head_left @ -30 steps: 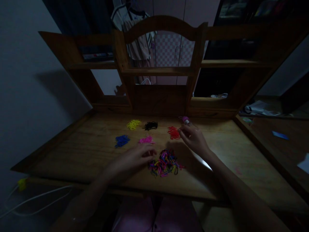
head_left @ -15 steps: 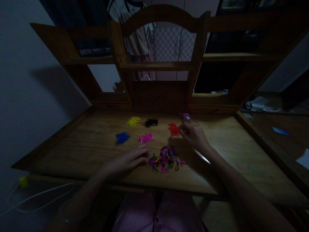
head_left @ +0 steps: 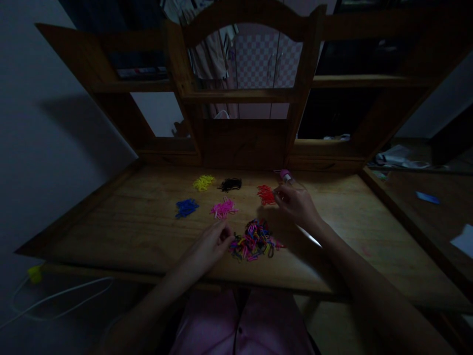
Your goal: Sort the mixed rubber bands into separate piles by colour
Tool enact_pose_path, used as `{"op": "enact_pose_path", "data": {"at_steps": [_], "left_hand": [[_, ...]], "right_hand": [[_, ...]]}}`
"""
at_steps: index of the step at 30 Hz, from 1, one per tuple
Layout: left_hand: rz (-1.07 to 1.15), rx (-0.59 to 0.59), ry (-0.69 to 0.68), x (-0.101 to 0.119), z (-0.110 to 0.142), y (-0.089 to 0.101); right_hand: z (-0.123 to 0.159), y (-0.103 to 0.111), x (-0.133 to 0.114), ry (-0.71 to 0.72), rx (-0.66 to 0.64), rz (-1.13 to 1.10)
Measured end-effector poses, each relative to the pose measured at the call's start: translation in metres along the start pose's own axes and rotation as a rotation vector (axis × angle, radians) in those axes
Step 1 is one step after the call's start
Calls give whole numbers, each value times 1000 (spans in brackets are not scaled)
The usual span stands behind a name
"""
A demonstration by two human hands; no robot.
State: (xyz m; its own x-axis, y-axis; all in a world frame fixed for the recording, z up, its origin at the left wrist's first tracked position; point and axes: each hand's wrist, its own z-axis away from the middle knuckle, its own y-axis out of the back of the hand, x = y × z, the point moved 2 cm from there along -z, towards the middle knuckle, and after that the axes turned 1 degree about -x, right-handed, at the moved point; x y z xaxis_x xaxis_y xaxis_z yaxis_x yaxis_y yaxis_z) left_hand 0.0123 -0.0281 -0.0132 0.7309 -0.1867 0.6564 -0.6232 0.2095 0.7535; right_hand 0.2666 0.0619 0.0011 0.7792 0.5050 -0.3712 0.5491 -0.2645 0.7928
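A mixed pile of small coloured rubber bands (head_left: 253, 240) lies near the front of the wooden desk (head_left: 148, 231). Behind it lie sorted heaps: yellow (head_left: 203, 183), black (head_left: 230, 184), red (head_left: 266, 195), blue (head_left: 185, 207) and pink (head_left: 223, 208). My left hand (head_left: 211, 242) rests at the mixed pile's left edge, fingers pinched together at the bands. My right hand (head_left: 295, 203) hovers just right of the red heap with fingers curled in a pinch; what it holds is too small to make out.
A small pink-capped object (head_left: 285, 174) stands behind my right hand. A wooden hutch with shelves (head_left: 244, 93) rises at the desk's back. White cables (head_left: 55, 301) hang at the lower left. Papers lie on a side surface (head_left: 428, 198) to the right.
My left hand has drawn in from a flat reach to a pinch at the mixed pile's edge. My right hand has stayed beside the red heap. The view has tilted slightly downward.
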Motion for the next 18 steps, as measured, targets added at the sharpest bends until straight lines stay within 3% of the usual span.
{"op": "enact_pose_path", "data": {"at_steps": [8,18], "left_hand": [[26,-55,-17,-4,-3,-4],[294,-64,18,-12,-3,-5]], "right_hand": [[0,1,-1,0,-13,-20],[0,1,0,0,-22,-23]]}}
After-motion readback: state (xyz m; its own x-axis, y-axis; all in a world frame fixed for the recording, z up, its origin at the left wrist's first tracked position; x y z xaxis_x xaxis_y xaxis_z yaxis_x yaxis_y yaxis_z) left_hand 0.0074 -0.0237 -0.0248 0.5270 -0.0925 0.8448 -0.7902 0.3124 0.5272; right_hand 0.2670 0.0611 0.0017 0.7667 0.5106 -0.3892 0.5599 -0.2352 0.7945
